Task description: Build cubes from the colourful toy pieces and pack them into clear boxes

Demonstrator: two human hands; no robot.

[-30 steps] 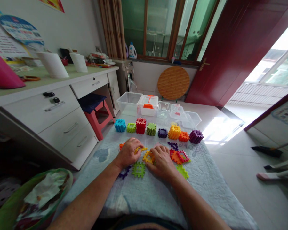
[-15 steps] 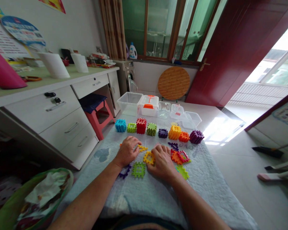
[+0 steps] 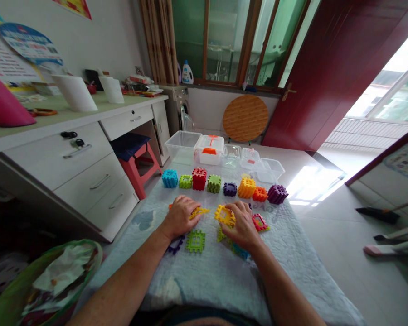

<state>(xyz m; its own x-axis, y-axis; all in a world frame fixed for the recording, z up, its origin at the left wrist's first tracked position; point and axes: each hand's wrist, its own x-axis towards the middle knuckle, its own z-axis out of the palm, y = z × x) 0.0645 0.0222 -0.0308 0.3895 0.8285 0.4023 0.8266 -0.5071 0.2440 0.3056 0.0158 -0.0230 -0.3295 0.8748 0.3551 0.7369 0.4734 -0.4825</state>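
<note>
My right hand (image 3: pixel 243 224) pinches a yellow square building tile (image 3: pixel 225 215) with notched edges and a window-like opening, tilted up off the cloth. To its left, my left hand (image 3: pixel 181 217) has its fingers closed on another yellow notched tile (image 3: pixel 200 211), partly hidden by them. Between my forearms lies a green window tile (image 3: pixel 195 241). A dark purple tile (image 3: pixel 176 245) pokes out beside my left wrist. Under and beyond my right hand are more loose tiles, among them a red frame tile (image 3: pixel 259 222) and a blue one (image 3: pixel 240 251), partly covered.
Across the cloth-covered table (image 3: pixel 204 280) runs a row of tile stacks sorted by colour, including a red stack (image 3: pixel 199 179) and a purple stack (image 3: pixel 278 194). Behind them stand a clear bin (image 3: pixel 182 147) and a lidded box (image 3: pixel 210 150). A red stool (image 3: pixel 136 167) is at the left.
My right hand has lifted the yellow window tile and moved it right, uncovering a green tile beneath. My left hand has closed on its yellow tile, barely shifting.
</note>
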